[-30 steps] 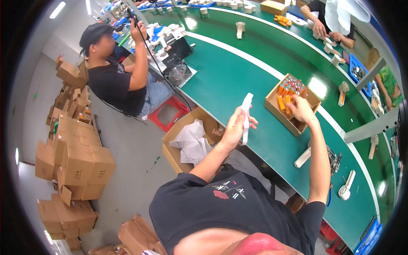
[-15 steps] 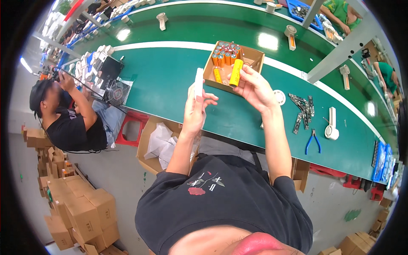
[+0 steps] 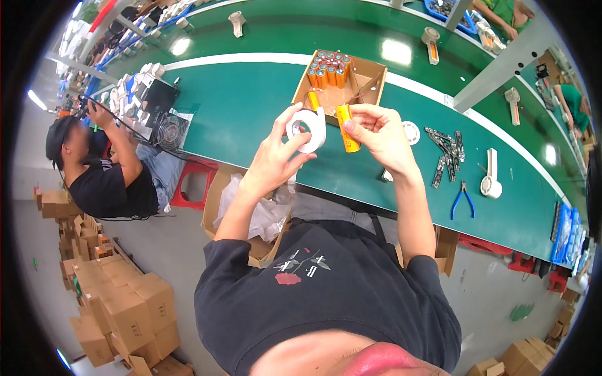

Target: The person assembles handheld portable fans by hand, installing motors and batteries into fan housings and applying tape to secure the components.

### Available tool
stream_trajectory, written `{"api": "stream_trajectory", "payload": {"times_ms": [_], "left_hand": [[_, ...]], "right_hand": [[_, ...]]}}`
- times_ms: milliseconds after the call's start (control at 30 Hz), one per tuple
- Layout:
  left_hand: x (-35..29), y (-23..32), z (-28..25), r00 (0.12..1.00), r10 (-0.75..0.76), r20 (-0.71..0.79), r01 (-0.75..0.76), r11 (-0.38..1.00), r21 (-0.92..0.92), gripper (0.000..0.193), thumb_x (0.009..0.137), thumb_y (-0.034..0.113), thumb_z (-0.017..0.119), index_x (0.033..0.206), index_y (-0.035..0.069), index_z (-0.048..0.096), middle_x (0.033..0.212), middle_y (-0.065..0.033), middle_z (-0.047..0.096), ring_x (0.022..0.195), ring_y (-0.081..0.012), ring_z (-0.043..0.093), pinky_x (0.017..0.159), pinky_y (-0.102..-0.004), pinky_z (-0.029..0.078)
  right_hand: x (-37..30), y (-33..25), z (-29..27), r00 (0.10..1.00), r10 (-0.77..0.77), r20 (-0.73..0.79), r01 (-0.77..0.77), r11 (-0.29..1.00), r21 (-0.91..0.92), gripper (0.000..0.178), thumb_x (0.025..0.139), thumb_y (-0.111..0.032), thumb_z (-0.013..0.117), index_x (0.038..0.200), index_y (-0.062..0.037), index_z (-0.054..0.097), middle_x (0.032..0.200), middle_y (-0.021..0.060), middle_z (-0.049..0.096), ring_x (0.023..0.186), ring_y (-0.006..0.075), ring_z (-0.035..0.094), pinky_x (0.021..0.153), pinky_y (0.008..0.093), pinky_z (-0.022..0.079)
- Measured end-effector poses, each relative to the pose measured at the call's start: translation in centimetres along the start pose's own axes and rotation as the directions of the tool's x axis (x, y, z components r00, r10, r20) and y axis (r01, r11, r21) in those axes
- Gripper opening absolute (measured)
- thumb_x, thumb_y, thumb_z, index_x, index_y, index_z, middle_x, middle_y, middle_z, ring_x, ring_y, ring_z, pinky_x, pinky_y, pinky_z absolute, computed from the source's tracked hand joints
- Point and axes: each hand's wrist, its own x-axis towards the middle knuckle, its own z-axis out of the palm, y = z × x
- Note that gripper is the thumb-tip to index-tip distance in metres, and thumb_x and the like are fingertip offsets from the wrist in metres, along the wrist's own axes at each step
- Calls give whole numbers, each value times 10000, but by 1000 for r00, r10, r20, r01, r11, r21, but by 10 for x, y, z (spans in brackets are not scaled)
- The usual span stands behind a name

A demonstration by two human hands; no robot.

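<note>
A roll of white tape [image 3: 318,139] is gripped in my left hand [image 3: 274,153], thumb at its core and its flat face toward me. To its right, my right hand [image 3: 384,139] pinches a yellow cylindrical battery [image 3: 347,130] between thumb and fingers, held nearly upright. A small gap separates the tape from the battery. Just beyond both hands stands an open cardboard box [image 3: 367,81]. Several orange batteries [image 3: 328,74] with wires are grouped in it, and a single yellow battery [image 3: 313,99] leans near its front left.
On the green bench [image 3: 238,106] at right lie dark circuit strips [image 3: 446,156], blue-handled pliers [image 3: 463,200], a white fan-like housing [image 3: 490,178] and a round white part [image 3: 411,133]. A grey post [image 3: 495,75] rises far right. A seated person [image 3: 113,175] works at left.
The tape roll has turned from edge-on to face-on in my left hand. My right hand has lowered the battery slightly and tilted it the other way.
</note>
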Motion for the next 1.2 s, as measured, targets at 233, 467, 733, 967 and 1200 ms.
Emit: {"api": "stream_trajectory", "payload": {"times_ms": [233, 467, 733, 967, 1200], "left_hand": [[0, 2, -6, 996, 14, 90, -16, 1000, 23, 352, 763, 171, 824, 1031, 68, 621, 1483, -207, 403, 1110, -410, 622, 845, -435, 558], [2, 2, -8, 991, 73, 111, -76, 997, 27, 347, 762, 175, 815, 1044, 87, 631, 1473, -207, 420, 1105, -390, 624, 873, -426, 545], [2, -2, -12, 976, 142, 164, -157, 984, 81, 363, 754, 166, 809, 1072, 97, 647, 1448, -209, 459, 1052, -353, 627, 878, -408, 527], [3, 7, -6, 970, 143, 199, -159, 985, 68, 350, 775, 146, 798, 1080, 79, 641, 1413, -227, 471, 1147, -375, 583, 898, -424, 525], [-7, 17, 26, 991, -134, 28, 135, 989, -65, 354, 771, 93, 818, 1074, 51, 639, 1238, -206, 526, 1062, -378, 618, 865, -425, 540]], "right_hand": [[-7, -3, 7, 1000, 28, 1, -28, 997, -67, 432, 859, -230, 816, 1182, 32, 700, 866, 47, 719, 757, 56, 617, 693, 224, 519], [-7, -4, 11, 999, 39, 7, -37, 986, -162, 348, 871, -153, 797, 1134, 55, 703, 847, 20, 706, 711, 32, 580, 654, 191, 498], [-6, -5, 7, 994, 94, 62, -68, 939, -336, 361, 874, -186, 787, 1116, 67, 701, 801, 21, 703, 706, 26, 591, 619, 198, 487], [7, -9, -11, 957, 221, 190, -126, 902, -413, 492, 874, -297, 763, 1141, 106, 672, 741, 81, 711, 660, 73, 637, 610, 247, 504], [19, -6, -9, 998, -14, -61, -14, 902, -432, 503, 849, -279, 784, 1118, 128, 663, 734, 115, 725, 666, 103, 675, 606, 247, 523]]}}
